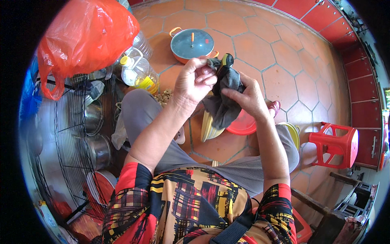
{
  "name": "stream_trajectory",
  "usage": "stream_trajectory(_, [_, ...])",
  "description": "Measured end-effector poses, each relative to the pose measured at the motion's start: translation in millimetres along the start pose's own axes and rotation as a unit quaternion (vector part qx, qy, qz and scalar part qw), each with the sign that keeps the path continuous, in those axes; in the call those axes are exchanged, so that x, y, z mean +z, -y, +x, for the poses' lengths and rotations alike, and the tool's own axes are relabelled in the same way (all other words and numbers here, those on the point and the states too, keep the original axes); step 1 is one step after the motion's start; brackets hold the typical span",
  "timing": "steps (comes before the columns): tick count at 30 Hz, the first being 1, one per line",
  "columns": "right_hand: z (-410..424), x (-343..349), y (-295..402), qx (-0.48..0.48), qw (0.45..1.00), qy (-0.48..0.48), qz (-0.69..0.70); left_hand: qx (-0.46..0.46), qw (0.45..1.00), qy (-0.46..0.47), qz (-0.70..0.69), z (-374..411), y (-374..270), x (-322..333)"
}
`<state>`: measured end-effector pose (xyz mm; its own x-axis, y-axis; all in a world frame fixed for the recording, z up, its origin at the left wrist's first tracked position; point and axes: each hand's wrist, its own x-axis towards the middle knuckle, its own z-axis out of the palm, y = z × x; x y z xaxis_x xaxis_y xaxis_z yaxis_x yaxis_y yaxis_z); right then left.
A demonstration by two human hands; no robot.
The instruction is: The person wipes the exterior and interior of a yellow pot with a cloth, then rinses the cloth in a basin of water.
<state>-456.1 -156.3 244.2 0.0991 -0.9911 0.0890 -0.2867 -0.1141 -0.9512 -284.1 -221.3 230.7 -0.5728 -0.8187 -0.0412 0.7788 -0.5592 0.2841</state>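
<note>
A dark grey cloth is bunched in front of me, held up between both hands. My left hand pinches the cloth's upper left edge between thumb and fingers. From the right, my right hand grips the cloth with the thumb laid across it. A black object with a yellow edge sticks up out of the folds; its lower part is covered, and I cannot tell what it is. Loose cloth hangs over a red plastic item and a pale yellow item lower down, both partly hidden.
An orange pot with a glass lid stands on the hexagonal tile floor. At left are a plastic oil jug, a red plastic bag and a wire rack with metal pots. A red stool stands right.
</note>
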Motion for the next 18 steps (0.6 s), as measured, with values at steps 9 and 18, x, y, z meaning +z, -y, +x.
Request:
stream_trajectory(9, [12.6, -16.5, 33.6, -0.010, 0.983, -0.112, 0.145, 0.137, 0.969, 0.099, 0.179, 11.1, -5.1, 11.4])
stream_trajectory(18, [10.5, -11.8, 22.4, -0.022, 0.967, -0.102, 0.234, 0.127, 0.900, 0.077, 0.409, 11.6, 4.8, 0.4])
